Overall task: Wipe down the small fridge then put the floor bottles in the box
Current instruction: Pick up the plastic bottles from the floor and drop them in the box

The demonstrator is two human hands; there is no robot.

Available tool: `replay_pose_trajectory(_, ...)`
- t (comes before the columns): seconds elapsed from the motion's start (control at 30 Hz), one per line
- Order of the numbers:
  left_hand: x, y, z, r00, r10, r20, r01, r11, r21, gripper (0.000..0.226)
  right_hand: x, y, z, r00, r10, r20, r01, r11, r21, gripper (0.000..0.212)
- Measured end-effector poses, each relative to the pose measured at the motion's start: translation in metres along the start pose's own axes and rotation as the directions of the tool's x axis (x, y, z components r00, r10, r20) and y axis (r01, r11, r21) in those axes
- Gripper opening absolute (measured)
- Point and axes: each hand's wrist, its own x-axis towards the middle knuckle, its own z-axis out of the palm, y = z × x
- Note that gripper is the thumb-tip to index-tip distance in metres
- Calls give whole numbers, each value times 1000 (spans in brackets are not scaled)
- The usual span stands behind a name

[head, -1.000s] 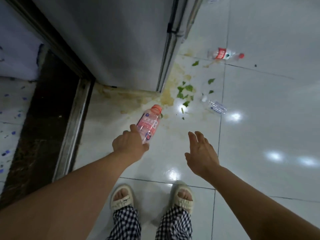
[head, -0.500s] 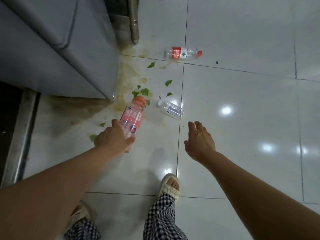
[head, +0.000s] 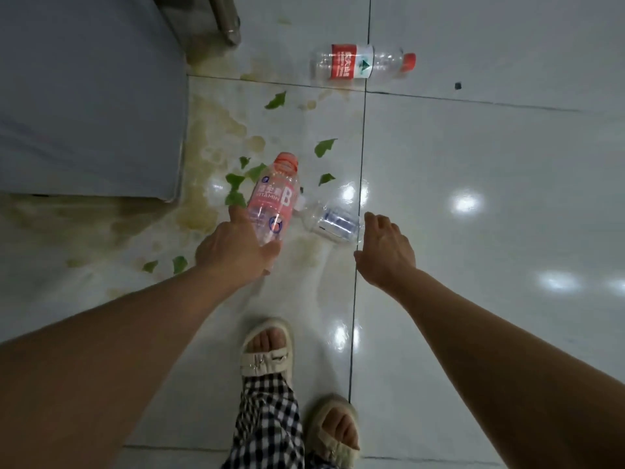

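While left hand [head: 236,247] grips 1 pink bottle [head: 274,201], freeing the other for pickup, right hand [head: 385,252] reaches loose-fingered toward clear bottle [head: 333,223] at 11 o'clock; red-label bottle [head: 358,64] lies at 12 o'clock. Box unseen.

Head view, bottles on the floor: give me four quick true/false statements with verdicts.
1. The left hand grips the pink vitamin bottle. True.
2. The right hand holds the small clear bottle. False: its fingers are relaxed and hold nothing; that bottle lies on the floor beside it.
3. The red-label bottle stands upright. False: it lies on its side on the tiles.
4. Green leaf scraps lie scattered on the stained floor near the fridge. True.
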Motion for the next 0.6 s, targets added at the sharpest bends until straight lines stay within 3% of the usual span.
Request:
replay_pose_trajectory(0.23,60,-1,39,998,46,-48,-49,996,-69,69,78,0,66,999,-19,-37,15,995,-97,84)
replay_pose_trajectory(0.4,74,-1,44,998,37,-42,-39,998,-58,66,94,3,79,996,-17,-92,3,988,-152,55)
replay_pose_trajectory(0.47,74,2,37,999,25,-39,-28,997,-72,64,90,5,70,997,8,-78,-20,987,-159,52)
replay_pose_trajectory(0.6,60,17,9,1000,-10,-1,10,994,-108,63,66,9,26,988,147,-42,-148,989,-14,47)
